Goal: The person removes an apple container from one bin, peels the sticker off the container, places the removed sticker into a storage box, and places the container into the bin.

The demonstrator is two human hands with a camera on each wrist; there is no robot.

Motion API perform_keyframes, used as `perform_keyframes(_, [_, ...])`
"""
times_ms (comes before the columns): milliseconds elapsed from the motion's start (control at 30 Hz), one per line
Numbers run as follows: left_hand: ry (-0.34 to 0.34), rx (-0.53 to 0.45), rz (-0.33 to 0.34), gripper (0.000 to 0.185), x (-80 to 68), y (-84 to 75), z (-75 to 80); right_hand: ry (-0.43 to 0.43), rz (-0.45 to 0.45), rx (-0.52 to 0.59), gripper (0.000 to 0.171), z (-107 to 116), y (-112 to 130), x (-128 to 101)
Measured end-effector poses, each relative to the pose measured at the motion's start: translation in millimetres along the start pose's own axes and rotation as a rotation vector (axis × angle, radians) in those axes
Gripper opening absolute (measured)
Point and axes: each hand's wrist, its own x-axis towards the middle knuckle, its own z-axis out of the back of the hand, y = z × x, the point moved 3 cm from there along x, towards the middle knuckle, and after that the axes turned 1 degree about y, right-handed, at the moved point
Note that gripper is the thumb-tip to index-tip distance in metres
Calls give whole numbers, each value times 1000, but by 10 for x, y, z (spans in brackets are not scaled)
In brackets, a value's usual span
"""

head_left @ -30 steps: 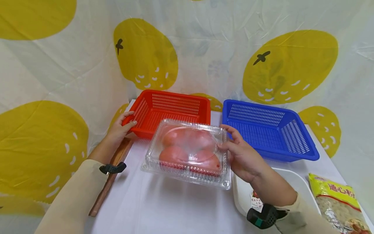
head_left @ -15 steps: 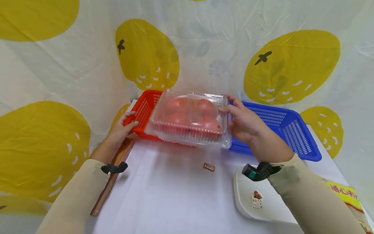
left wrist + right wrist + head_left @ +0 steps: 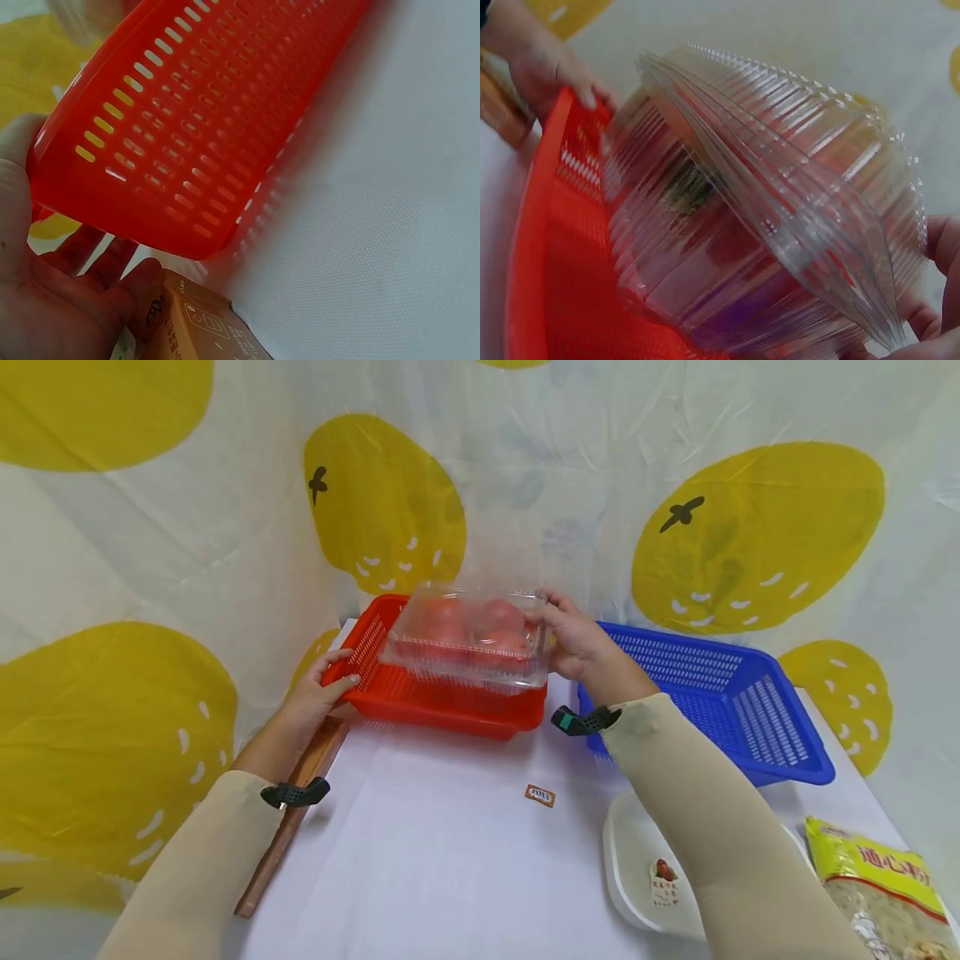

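Observation:
My right hand [image 3: 576,642] grips the right edge of a clear plastic clamshell box [image 3: 471,639] holding several red tomatoes [image 3: 501,617]. The box hangs tilted over the red basket [image 3: 480,717], its lid on. In the right wrist view, the ribbed side of the clamshell [image 3: 727,217] fills the middle, with a green stem end showing through. At the basket's left end, my left hand [image 3: 317,695] holds the rim. The left wrist view shows that thumb over the rim of the red basket [image 3: 180,135] and the fingers beneath.
A blue basket [image 3: 780,710] stands at the right. Nearer lie a white tray [image 3: 624,868] with a sticker, partly under my right arm, and a yellow-topped bag [image 3: 881,877]. A small Fox's packet [image 3: 540,795] lies mid-table. A brown box [image 3: 199,319] sits beside the left hand.
My right hand has carried the clamshell of tomatoes away from me and slightly left, from above the table to over the red basket. The small packet has come into view. The left hand stays on the rim.

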Motion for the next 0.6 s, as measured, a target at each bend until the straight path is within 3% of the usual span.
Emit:
perform_keyframes(133, [10, -1, -11, 78, -29, 27, -15, -21, -27, -5, 58, 12, -176, 221])
perform_keyframes(333, [34, 14, -11, 69, -50, -7, -78, -93, -62, -74, 58, 4, -331, 362])
perform_keyframes(600, [30, 24, -14, 68, -30, -50, -103, -74, -70, -199, 59, -75, -361, 574])
